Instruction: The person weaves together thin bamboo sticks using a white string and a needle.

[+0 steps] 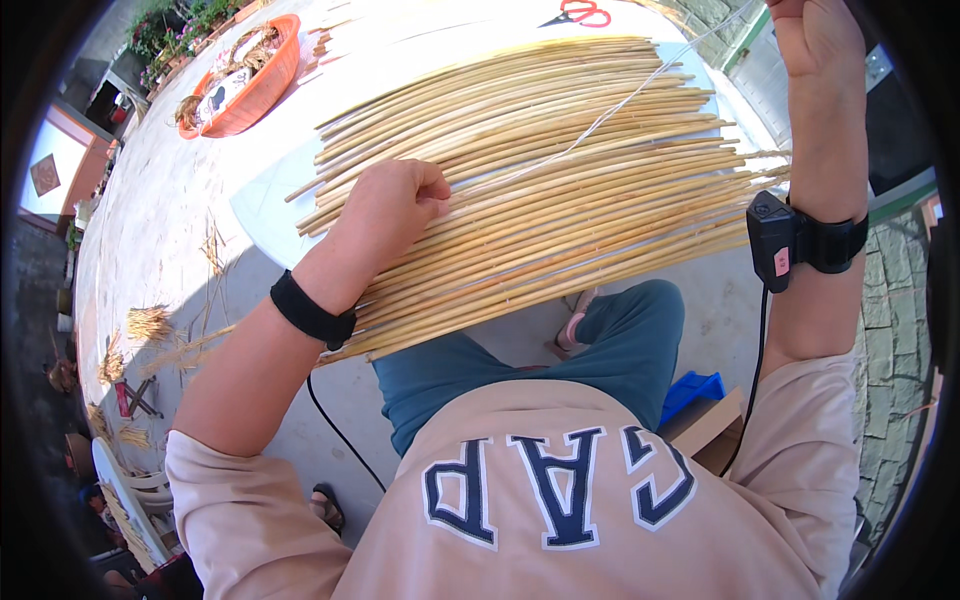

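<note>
A mat of straw-coloured reed stalks (pixel 560 190) lies in front of me, its stalks side by side with small stitches across them. Over its left part, my left hand (pixel 395 205) rests with fingers curled and thumb against the index finger; what they pinch is hidden. A white string (pixel 610 112) runs from the stalks near those fingertips up to the right, pulled nearly straight. At the upper right, my raised right hand (pixel 822 38) is closed on the string's far end, partly cut off by the picture's edge.
Under the mat is a pale table (pixel 262 205). Red-handled scissors (pixel 585 14) lie beyond it. An orange basin (pixel 255 90) with bundled material stands far left. Straw bundles (pixel 148 322) lie on the floor at left. A blue crate (pixel 690 395) and a cardboard box (pixel 705 425) stand beside my right leg.
</note>
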The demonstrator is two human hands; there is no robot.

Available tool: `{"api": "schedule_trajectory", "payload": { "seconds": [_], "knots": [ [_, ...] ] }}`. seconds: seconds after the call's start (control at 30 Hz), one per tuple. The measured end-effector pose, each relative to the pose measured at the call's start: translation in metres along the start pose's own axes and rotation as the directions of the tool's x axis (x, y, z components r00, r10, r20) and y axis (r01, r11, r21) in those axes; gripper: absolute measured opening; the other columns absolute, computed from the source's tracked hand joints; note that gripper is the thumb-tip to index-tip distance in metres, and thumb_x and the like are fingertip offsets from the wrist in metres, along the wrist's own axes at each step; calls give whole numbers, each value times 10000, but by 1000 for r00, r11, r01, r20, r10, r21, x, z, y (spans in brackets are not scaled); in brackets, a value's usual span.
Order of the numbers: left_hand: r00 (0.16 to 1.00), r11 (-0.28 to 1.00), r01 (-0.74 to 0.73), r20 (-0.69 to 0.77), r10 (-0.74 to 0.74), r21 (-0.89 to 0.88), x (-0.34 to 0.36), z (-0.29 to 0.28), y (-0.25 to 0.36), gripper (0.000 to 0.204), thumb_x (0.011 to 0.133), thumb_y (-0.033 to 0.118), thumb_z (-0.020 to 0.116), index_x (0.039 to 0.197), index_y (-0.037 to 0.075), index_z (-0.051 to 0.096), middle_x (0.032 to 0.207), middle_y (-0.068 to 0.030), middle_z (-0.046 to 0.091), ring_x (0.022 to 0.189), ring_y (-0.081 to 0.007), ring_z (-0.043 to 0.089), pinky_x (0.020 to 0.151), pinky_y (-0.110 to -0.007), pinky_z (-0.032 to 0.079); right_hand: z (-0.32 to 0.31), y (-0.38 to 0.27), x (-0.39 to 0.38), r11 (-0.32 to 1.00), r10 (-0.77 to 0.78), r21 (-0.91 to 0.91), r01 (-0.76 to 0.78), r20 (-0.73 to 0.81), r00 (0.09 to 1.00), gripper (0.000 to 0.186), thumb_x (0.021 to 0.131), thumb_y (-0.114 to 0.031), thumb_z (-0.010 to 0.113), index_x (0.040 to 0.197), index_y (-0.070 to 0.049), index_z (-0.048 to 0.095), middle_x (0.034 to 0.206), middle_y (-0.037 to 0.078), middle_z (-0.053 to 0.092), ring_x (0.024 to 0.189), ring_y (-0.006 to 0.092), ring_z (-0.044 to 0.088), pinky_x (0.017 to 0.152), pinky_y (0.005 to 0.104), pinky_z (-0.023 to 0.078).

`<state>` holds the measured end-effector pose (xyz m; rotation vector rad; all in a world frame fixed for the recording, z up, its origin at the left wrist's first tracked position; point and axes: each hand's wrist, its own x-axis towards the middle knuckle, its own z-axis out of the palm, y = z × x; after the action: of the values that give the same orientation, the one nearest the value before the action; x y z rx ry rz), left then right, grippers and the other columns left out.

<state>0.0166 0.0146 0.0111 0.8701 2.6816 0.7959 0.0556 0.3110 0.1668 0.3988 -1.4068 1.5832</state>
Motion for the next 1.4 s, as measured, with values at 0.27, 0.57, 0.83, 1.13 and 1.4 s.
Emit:
{"api": "schedule_trajectory", "payload": {
  "seconds": [0.27, 0.57, 0.83, 1.13, 1.4],
  "knots": [
    [948, 864, -255, -64, 312, 434, -26, 17, -4, 292, 723, 31, 572, 1013, 52, 588, 855, -108, 566, 898, -298, 514, 799, -350, 439, -2, 20, -51, 966, 257, -24, -258, -64, 964, 52, 849, -73, 521, 882, -39, 501, 725, 50, 552, 559, 79, 507, 479, 174, 402],
    [959, 942, -209, -134, 250, 262, -18, 4, -1, 144, 733, 51, 588, 867, 23, 634, 856, -111, 594, 869, -284, 539, 746, -359, 442, -10, 19, -86, 917, 398, -2, -399, 68, 915, 125, 866, -115, 536, 926, -5, 543, 786, 72, 585, 629, 90, 551, 543, 205, 472],
    [973, 962, -143, -146, 179, 232, 4, 8, -18, 132, 681, 95, 652, 792, 26, 643, 758, -134, 601, 726, -298, 563, 668, -372, 444, 22, 11, -150, 795, 605, 4, -607, 66, 793, 113, 870, -138, 535, 936, -47, 519, 758, 41, 576, 586, 74, 543, 513, 195, 463],
    [954, 871, -233, -70, 291, 432, 14, 10, -13, 155, 645, 96, 670, 747, 23, 580, 760, -133, 596, 777, -306, 561, 691, -387, 447, 42, 24, -190, 571, 804, 38, -820, 178, 568, 82, 871, -114, 526, 913, -46, 511, 732, 36, 568, 568, 70, 530, 498, 190, 452],
    [972, 880, -212, -2, 235, 425, 23, 7, -9, 143, 623, 80, 660, 731, 23, 585, 743, -128, 592, 774, -307, 559, 689, -387, 448, 31, 57, -223, 495, 860, -43, -868, 170, 482, 74, 873, -110, 520, 889, -38, 518, 722, 35, 564, 566, 71, 519, 484, 192, 428]
  ]
}}
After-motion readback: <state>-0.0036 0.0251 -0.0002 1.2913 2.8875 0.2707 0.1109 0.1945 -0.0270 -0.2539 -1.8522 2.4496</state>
